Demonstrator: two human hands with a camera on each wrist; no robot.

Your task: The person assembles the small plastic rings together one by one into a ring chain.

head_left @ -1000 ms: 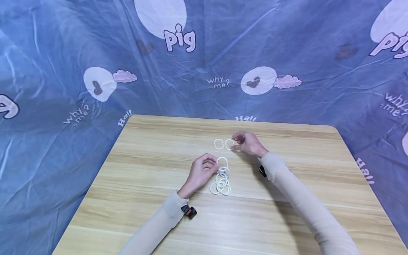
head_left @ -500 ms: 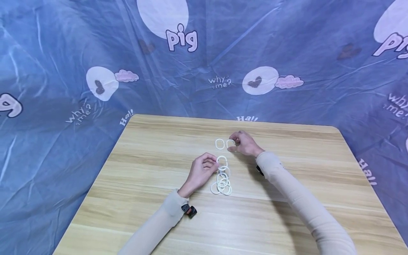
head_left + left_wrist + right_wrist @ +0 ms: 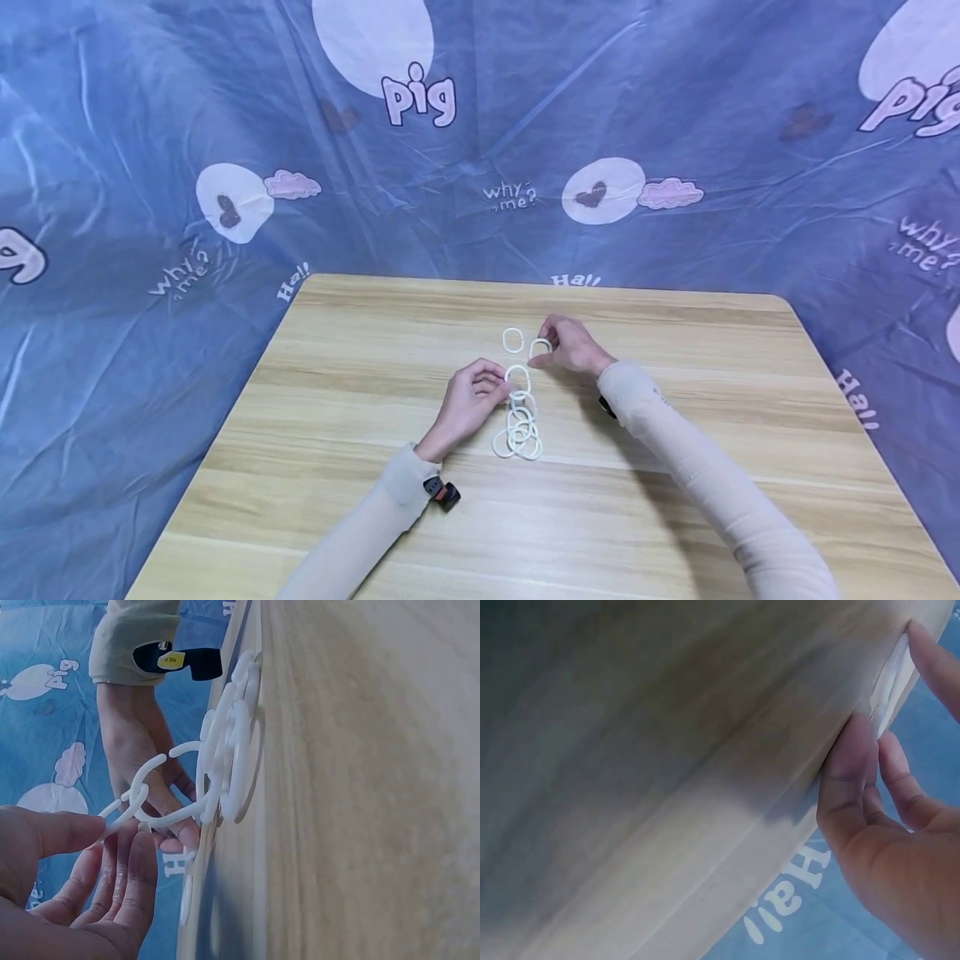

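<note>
My left hand [image 3: 471,392] pinches the far-end link [image 3: 528,382] of a chain of white, open-gapped plastic links, between thumb and fingertips. In the left wrist view this link [image 3: 129,814] is raised off the table, hooked through a second link [image 3: 176,817]. The rest of the chain [image 3: 238,761] lies bunched on the wood, links overlapping. Farther back, my right hand [image 3: 573,346] holds a loose white link [image 3: 532,350] between thumb and curled fingers. In the right wrist view that link [image 3: 891,679] shows edge-on, low over the table, partly hidden by the fingers.
Another loose white link [image 3: 505,340] lies to the left of the right hand. The wooden table [image 3: 337,358] ends a short way behind it, against a blue printed cloth [image 3: 480,233]. Black devices [image 3: 442,493] are strapped to both wrists.
My right hand has closed in on the right-hand loose link and drawn it a little nearer to the chain. The left hand keeps its pinch, almost unmoved.
</note>
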